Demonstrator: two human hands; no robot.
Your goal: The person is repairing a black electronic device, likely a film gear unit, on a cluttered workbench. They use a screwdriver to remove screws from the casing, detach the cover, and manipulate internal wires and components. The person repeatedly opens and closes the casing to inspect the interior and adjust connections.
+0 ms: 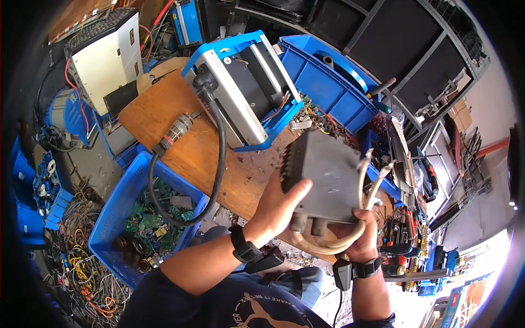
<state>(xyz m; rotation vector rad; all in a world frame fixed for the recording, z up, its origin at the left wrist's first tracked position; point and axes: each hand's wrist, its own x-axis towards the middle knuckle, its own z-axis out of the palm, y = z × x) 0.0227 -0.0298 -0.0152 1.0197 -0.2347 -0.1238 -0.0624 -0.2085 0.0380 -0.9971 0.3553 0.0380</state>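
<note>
Both my hands hold up a dark grey, box-shaped electrical unit (328, 175) with fins along its left side. My left hand (276, 208) grips its left edge, thumb lying over the flat face and the other fingers hidden behind. At its lower right corner my right hand (367, 240) is closed around thick beige cables (333, 246), which leave the unit's lower edge, loop round and end in metal lugs. Beyond it on the wooden table (191, 147) stands a silver and blue framed device (246, 93). A thick black cable (221, 158) with a large round connector (178, 131) hangs from that device.
Left of the table, a blue crate (104, 229) holds green circuit boards. Tangled wires (93, 268) cover the floor beside it. A bigger blue bin (322, 82) stands behind the table, and several hand tools (404, 229) crowd the right side.
</note>
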